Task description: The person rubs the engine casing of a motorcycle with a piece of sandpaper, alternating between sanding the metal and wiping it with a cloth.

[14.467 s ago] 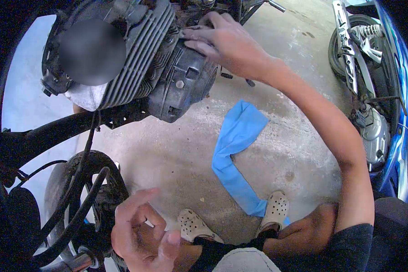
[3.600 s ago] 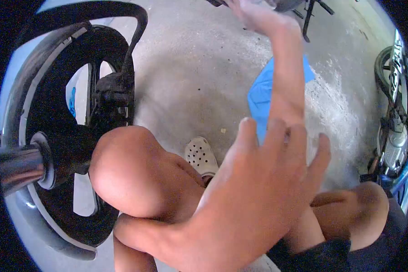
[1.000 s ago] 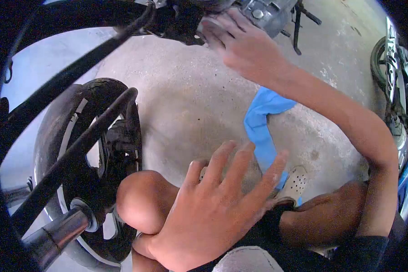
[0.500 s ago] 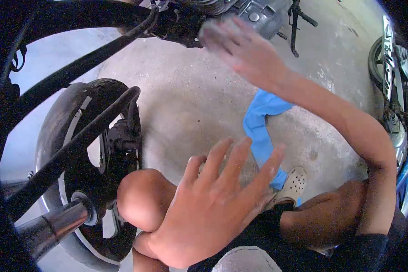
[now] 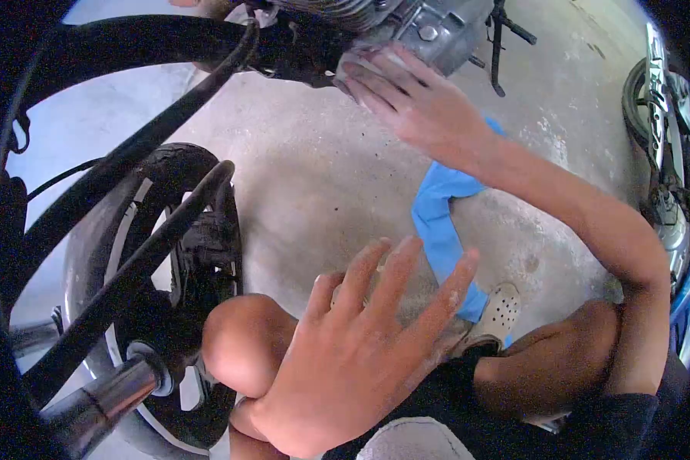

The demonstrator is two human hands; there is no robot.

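Note:
My right hand [image 5: 425,107] reaches up to the lower side of a grey metal motorcycle engine [image 5: 429,34]. Its fingers are stretched out against the casing, with dark smudges on them, and the fingertips are partly hard to make out. Closer to me, my left hand [image 5: 353,345] hovers beside my bent knee [image 5: 249,345], back of the hand up. The fingers are spread and hold nothing; pale specks show on their skin.
Black frame tubes [image 5: 123,153] cross the left side above a wheel [image 5: 180,172] and a metallic tube [image 5: 107,402]. Blue cloth [image 5: 437,230] lies on the concrete floor by my beige clog [image 5: 498,310]. Another motorbike [image 5: 659,138] stands at the right edge.
My right hand, blurred before, has moved slightly down and right and is steadier against the engine. The view has shifted a little. My left hand stays spread in nearly the same place.

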